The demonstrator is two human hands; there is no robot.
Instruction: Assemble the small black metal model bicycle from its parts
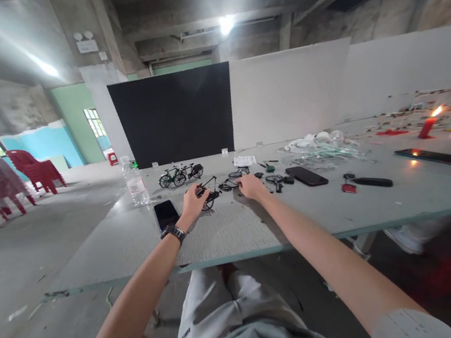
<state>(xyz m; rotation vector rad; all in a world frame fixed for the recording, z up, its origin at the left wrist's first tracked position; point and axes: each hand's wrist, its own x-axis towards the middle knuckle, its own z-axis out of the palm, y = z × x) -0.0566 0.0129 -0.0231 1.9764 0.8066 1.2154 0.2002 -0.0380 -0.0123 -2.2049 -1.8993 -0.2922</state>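
Observation:
My left hand [193, 201], with a dark watch on its wrist, is closed on a black model bicycle frame [213, 195] that has one wheel at its lower side. To its right, my right hand [251, 185] reaches down to small black parts [231, 183] on the grey table. Its fingers are pressed together, and what they pinch is too small to make out. Behind my left hand stand assembled model bicycles [173, 176]. Right of my right hand lie more black bicycle parts [275, 181].
A phone [167, 213] and a water bottle [136, 184] are at the left. Rightward lie another phone [307, 175], clear plastic bags [325, 148], a black-handled tool [374, 182] and a lit red candle [427, 128]. Another person's hand shows at the right edge.

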